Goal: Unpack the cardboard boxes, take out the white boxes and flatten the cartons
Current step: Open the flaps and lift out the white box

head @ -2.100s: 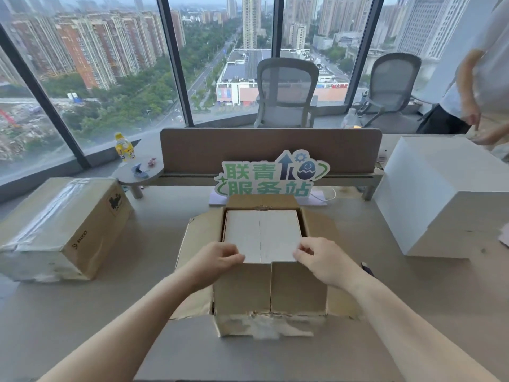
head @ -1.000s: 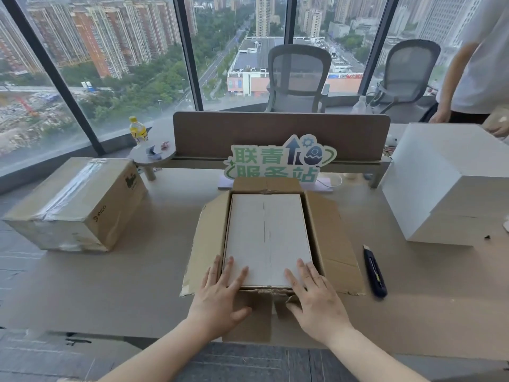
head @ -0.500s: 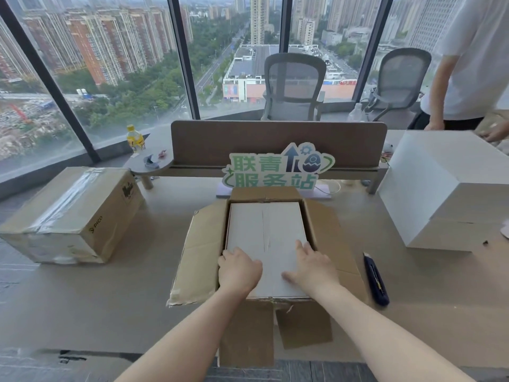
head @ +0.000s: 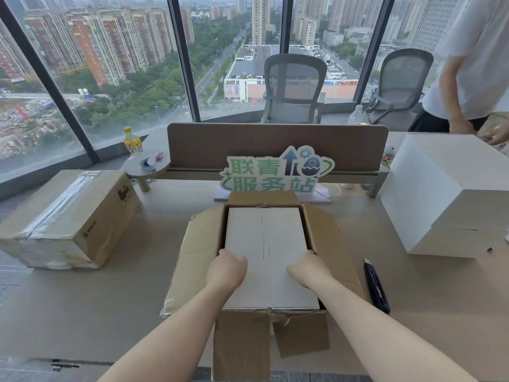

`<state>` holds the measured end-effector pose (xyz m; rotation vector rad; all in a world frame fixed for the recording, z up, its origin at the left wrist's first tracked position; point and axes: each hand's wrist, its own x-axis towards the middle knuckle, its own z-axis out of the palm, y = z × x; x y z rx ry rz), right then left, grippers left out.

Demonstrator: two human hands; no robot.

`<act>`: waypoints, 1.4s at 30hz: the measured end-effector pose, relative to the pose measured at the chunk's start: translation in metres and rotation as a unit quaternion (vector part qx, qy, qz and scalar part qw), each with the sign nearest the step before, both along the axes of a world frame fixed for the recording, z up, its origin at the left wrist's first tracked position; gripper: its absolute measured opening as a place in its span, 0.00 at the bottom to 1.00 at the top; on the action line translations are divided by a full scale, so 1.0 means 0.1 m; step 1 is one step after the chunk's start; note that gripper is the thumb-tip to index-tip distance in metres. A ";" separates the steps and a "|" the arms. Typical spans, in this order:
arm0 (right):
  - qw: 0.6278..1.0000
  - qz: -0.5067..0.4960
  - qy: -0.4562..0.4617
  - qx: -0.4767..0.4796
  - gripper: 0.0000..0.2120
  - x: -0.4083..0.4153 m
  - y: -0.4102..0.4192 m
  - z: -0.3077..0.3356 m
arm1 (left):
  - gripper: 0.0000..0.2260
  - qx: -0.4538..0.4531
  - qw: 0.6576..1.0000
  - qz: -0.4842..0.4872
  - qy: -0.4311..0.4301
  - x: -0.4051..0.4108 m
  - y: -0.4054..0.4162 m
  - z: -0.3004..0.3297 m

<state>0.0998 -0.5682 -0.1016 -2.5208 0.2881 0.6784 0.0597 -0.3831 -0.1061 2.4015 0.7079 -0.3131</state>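
Your left hand [head: 226, 268] and right hand [head: 308, 267] curl their fingers over the side edges of the white box [head: 268, 244], which sits inside the open carton [head: 325, 244] at 12 o'clock from you. A sealed carton [head: 68, 219] lies at 10 o'clock, a knife [head: 376, 285] at 3 o'clock.

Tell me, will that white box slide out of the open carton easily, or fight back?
Probably fights back: the white box fills the open carton nearly wall to wall. Its flat top looks stiff, unlikely to sag. The left hand and right hand reach in at its sides, suggesting bulk.
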 end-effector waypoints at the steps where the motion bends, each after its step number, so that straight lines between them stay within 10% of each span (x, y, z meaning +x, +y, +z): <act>1: 1.000 -0.010 0.003 0.011 0.27 0.02 -0.01 -0.01 | 0.11 -0.033 0.999 0.013 0.009 0.05 0.03 0.01; 5: 0.997 -0.039 0.026 0.064 0.29 0.09 -0.01 0.01 | 0.10 -0.110 0.993 0.044 0.011 0.16 0.06 0.06; 9: 0.996 -0.009 0.006 0.093 0.04 0.04 -0.07 0.04 | 0.10 -0.123 0.990 0.069 -0.018 0.13 0.06 0.02; 42: 0.915 -0.130 -0.322 0.206 0.08 0.01 -0.90 1.46 | 0.10 -0.049 0.947 -0.042 -0.314 0.51 -0.30 1.74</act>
